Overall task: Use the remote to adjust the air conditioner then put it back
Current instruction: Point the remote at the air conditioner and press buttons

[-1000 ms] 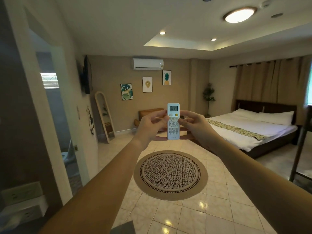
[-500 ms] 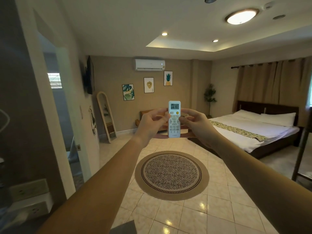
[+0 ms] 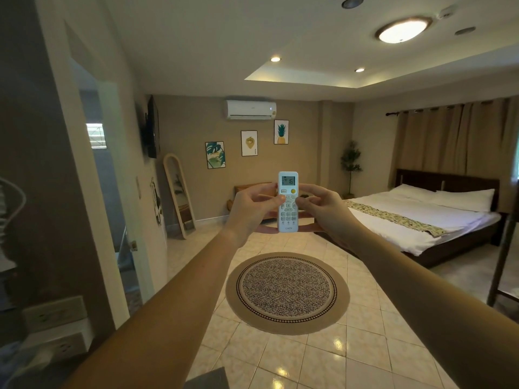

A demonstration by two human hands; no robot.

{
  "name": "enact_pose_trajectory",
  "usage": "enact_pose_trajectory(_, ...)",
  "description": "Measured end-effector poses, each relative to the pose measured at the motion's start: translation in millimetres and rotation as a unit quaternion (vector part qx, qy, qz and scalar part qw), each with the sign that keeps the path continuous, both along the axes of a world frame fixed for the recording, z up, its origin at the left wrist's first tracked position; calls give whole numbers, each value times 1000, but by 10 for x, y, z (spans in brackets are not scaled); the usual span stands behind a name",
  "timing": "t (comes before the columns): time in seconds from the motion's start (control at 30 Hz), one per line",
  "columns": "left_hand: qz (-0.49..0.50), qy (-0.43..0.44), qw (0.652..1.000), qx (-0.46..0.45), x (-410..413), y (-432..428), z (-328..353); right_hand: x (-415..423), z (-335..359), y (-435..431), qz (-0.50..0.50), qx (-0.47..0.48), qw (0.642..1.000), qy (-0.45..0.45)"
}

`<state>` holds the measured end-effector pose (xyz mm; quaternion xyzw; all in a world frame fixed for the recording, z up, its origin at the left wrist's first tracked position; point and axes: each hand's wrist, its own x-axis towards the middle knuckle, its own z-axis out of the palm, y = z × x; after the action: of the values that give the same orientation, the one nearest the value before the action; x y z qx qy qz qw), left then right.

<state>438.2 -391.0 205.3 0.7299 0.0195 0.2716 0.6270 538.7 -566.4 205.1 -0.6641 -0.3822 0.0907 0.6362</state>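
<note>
room: bedroom with a glossy tiled floor (image 3: 365,327) and tan walls, lit by ceiling lamps.
open space: wide bare floor around the round rug (image 3: 286,293), which lies below the outstretched arms; the bed (image 3: 421,220) edges the right side, a doorway and wall the left.
remote (image 3: 288,202): white, upright, held out at arm's length, screen lit at its top, well below the air conditioner (image 3: 250,109) on the far wall.
left hand (image 3: 252,210): curled around the remote's left edge, thumb on the buttons.
right hand (image 3: 323,209): curled around its right edge, thumb on the buttons.
writing: screen digits and a small word at the remote's foot, both too blurred to read.
</note>
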Motion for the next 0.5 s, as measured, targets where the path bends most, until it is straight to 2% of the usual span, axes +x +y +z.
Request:
enact_pose_trajectory(0.27,18,21,1000,-4,-29,-6,36,-32,89,34,-15,-36,999,10)
enact_pose_trajectory(0.5,14,97,992,-74,-44,-3,213,2,284,105,-14,-75,992,97)
